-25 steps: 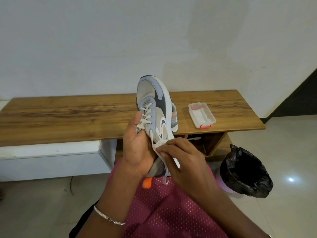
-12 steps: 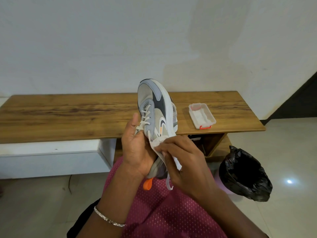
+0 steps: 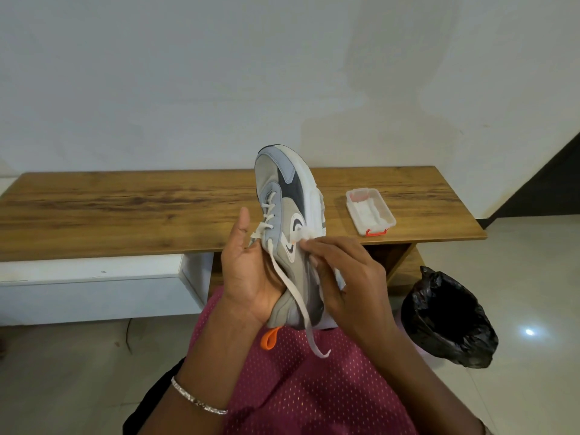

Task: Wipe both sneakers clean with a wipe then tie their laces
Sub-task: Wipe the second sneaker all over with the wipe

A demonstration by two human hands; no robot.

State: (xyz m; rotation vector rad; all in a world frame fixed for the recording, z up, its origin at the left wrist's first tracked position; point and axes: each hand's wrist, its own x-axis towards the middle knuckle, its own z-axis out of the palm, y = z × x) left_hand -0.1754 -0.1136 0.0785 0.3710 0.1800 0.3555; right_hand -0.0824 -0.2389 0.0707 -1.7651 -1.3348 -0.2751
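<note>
Left hand (image 3: 251, 277) grips the sneaker (image 3: 287, 215) at frame centre, toe up. Right hand (image 3: 342, 277) pinches a wipe (image 3: 306, 233) against its side.

**Matt cloth, grained wood, clear plastic, glossy tile**

The sneaker (image 3: 288, 215) has a matt grey upper of mesh and suede-like panels, a smooth white rubbery sole edge (image 3: 314, 196), a flat woven cloth lace (image 3: 293, 293) and a smooth orange heel tab (image 3: 270, 338). The wipe (image 3: 307, 234) looks like soft, crumpled white cloth. The bench (image 3: 125, 211) is brown wood grain with a low sheen. The box (image 3: 386, 208) is clear plastic, and the bin liner (image 3: 470, 350) is thin, crinkled, shiny black plastic. The floor (image 3: 518, 277) tiles are glossy and mirror a light, while the wall (image 3: 219, 73) is matt paint. The pink garment (image 3: 314, 394) is perforated mesh cloth, and the bracelet (image 3: 196, 400) is glittering metal.
</note>
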